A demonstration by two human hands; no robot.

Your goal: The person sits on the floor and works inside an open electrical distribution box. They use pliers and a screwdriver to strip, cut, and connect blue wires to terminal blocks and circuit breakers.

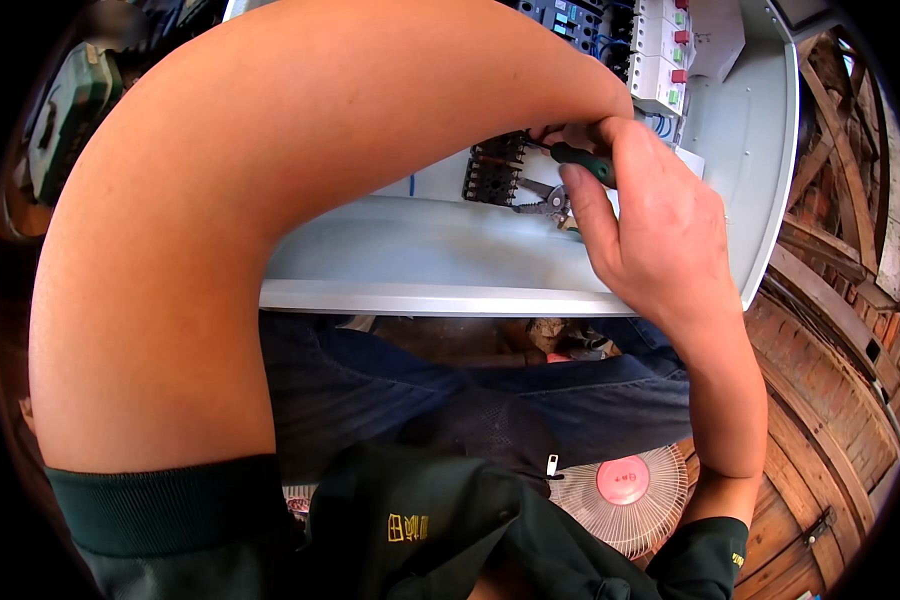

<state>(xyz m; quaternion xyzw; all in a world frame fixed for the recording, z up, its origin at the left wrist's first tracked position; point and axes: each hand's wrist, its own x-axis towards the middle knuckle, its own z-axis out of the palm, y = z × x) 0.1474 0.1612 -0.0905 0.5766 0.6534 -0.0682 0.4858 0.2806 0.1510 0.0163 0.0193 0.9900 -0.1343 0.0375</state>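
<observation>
My right hand (660, 205) grips a screwdriver (592, 165) by its dark green handle, thumb along one side. The shaft points left toward a black terminal socket (492, 180) inside a light grey metal enclosure (420, 240). My left arm arches across the view. Its hand (562, 133) is close to the screwdriver and the socket's upper end, mostly hidden behind the forearm and my right hand, so its grip does not show. Pliers (550, 203) with grey metal jaws lie beside the socket, under my right hand, which partly covers them.
White circuit breakers (660, 60) with red and green buttons line the enclosure's upper right. Dark switchgear (570, 20) with blue wires is next to them. A round fan (625, 490) stands below on the wooden floor (780, 510). A green case (70, 125) is at the far left.
</observation>
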